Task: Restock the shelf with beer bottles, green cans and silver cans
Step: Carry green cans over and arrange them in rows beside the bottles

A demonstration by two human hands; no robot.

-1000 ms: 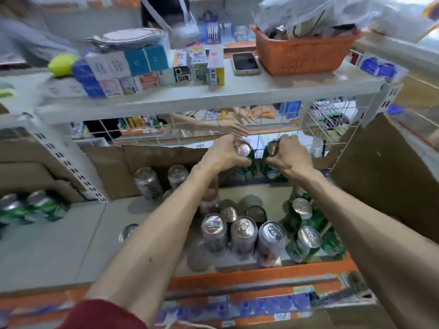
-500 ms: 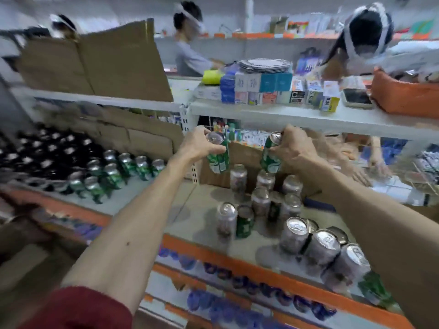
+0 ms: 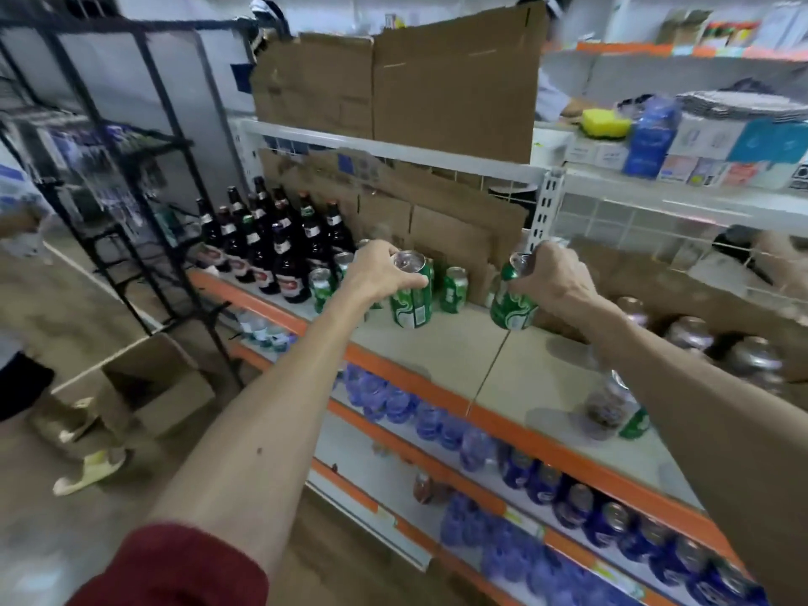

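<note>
My left hand (image 3: pixel 379 273) grips a green can (image 3: pixel 412 304) by its top, just above the beige shelf (image 3: pixel 441 356). My right hand (image 3: pixel 553 275) holds a second green can (image 3: pixel 512 304), tilted, a little to the right. Behind my left hand several green cans (image 3: pixel 454 290) stand on the shelf. Dark beer bottles (image 3: pixel 280 251) stand in a group at the shelf's left end. Silver cans (image 3: pixel 691 338) cluster at the right, partly hidden by my right arm.
Cardboard sheets (image 3: pixel 437 225) line the shelf's back. An open cardboard box (image 3: pixel 153 387) sits on the floor at left beside a black wire rack (image 3: pixel 131 177). Blue bottles and cans (image 3: pixel 546 478) fill the lower shelves. Another person's feet (image 3: pixel 87 470) stand at left.
Both hands have carried their green cans leftward from the silver-can area to the shelf section beside the beer bottles and lowered them toward the shelf. The view has swung left.
</note>
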